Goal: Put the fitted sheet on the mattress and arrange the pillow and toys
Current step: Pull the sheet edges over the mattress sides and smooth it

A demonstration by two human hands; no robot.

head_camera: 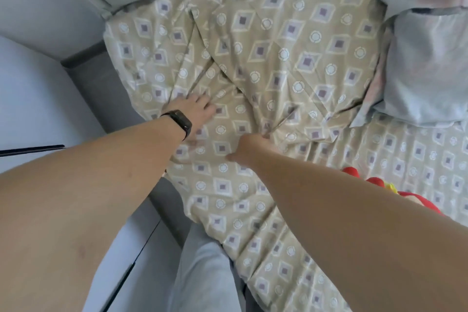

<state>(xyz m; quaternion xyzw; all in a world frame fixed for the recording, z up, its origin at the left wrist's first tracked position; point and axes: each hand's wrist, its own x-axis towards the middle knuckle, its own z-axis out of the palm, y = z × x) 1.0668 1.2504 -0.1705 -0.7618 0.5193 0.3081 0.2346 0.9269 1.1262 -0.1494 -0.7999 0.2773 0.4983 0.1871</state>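
Both hands are working the fitted sheet (266,63) on the bed.
The left hand (196,109) is pressing flat, grip open; the right hand (247,148) is pinching a fold.

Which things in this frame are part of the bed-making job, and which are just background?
Job:
- fitted sheet, bunched, left hand flat on it, right hand gripping a fold
- pillow at right
- red toy, partly hidden by the right arm

Background:
- black wristband on the left wrist
- grey bed frame
- grey trouser leg
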